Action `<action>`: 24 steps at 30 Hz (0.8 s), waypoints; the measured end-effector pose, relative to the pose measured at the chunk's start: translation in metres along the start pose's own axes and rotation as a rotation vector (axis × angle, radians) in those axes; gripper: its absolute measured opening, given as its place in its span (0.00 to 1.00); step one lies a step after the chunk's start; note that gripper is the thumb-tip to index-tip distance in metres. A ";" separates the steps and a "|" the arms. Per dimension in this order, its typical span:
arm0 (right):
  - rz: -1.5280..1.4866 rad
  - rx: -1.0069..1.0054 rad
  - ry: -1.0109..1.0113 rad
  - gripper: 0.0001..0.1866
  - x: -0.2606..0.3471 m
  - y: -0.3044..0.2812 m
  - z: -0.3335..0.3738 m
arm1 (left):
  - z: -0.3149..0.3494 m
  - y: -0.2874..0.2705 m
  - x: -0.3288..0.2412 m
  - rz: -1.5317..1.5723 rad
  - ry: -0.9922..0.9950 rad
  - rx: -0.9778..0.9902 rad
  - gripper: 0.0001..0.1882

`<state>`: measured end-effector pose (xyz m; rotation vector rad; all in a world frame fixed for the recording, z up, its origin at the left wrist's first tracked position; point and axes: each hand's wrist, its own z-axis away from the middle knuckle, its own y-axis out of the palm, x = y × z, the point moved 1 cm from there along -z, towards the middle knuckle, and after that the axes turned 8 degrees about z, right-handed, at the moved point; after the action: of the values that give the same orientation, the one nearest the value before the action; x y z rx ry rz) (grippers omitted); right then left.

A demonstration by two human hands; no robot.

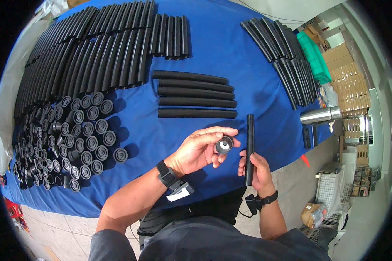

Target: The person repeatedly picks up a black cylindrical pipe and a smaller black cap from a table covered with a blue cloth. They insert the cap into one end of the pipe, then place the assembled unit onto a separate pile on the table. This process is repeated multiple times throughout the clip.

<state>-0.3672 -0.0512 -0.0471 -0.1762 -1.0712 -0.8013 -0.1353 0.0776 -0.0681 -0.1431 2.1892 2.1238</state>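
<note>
Over the near part of the blue-covered tabletop (213, 39), you are holding a round black cap (222, 150) between the thumb and fingers of your left hand (198, 150), and its open end is facing up. Just right of it, your right hand (260, 170) is gripping a black tube (250, 145) near its lower end. Beyond both, five loose tubes (196, 92) are lying side by side. Farther out, many caps (88, 128) are clustering at left below long tube rows (109, 61), while a metal flask (319, 115) is lying at right.
</note>
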 end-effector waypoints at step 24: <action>0.116 0.325 0.129 0.24 -0.025 0.088 0.058 | 0.003 -0.004 -0.014 -0.197 0.399 -0.150 0.19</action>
<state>-0.3562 0.0529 -0.0183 0.0869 -1.0432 -0.5185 -0.1212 0.0808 -0.0701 -0.8228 2.0856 2.2978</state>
